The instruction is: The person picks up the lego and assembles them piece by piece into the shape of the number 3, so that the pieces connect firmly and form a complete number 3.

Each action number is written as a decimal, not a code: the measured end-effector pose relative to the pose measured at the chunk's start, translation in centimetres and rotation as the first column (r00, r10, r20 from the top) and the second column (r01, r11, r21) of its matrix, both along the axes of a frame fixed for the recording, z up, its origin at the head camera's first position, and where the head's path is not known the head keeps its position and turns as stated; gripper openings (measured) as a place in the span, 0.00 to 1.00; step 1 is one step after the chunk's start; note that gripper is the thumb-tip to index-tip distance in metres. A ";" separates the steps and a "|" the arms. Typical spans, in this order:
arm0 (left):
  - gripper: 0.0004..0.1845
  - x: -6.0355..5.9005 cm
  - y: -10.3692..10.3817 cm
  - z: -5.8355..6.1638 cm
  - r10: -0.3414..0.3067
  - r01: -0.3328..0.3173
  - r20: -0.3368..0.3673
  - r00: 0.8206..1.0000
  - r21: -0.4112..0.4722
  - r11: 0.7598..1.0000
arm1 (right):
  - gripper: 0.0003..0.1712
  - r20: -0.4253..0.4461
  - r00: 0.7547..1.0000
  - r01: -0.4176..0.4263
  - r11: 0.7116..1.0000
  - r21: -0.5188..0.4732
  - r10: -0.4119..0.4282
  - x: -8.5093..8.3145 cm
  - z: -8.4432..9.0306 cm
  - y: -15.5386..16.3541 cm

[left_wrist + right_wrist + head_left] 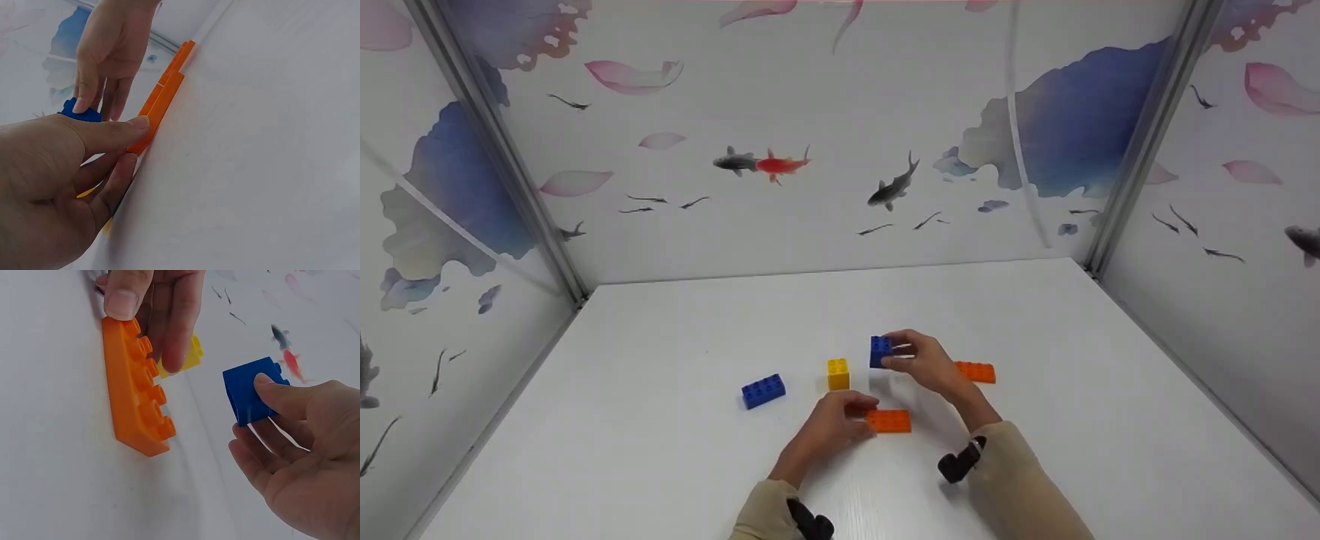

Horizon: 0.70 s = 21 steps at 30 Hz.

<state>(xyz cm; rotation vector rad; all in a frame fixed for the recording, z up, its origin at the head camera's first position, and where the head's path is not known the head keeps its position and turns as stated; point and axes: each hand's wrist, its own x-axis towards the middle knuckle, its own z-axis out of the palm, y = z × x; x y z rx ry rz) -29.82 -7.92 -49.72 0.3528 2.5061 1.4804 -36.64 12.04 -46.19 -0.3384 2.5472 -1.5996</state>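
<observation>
Nearest, the left hand (834,424) pinches the left end of an orange block (891,421) between thumb and fingers, so most of that block sticks out to the hand's right over the white table (660,465). A long blue block (763,391) lies to this hand's left, and a yellow block (838,375) stands just beyond its fingers. Past the orange block, the right hand (924,364) grips a small blue block (880,353) at its fingertips, raised above the table. A second orange block (979,373), partly hidden, lies just right of that hand. Farthest is a fish-patterned wall (825,232).
</observation>
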 end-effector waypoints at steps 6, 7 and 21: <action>0.17 0.0 -0.1 0.0 0.009 -0.009 0.009 1.000 -0.040 0.999 | 0.25 -0.055 0.997 -0.048 0.999 -0.006 0.047 2.0 1.1 0.6; 0.17 0.1 -0.2 0.0 0.013 -0.012 0.009 1.000 -0.043 0.999 | 0.25 -0.054 0.997 -0.054 0.999 -0.006 0.054 2.4 1.2 0.7; 0.16 -0.1 0.0 0.1 0.005 -0.005 0.029 1.000 -0.025 1.000 | 0.23 -0.047 0.993 -0.103 0.989 0.106 0.109 4.9 0.2 3.0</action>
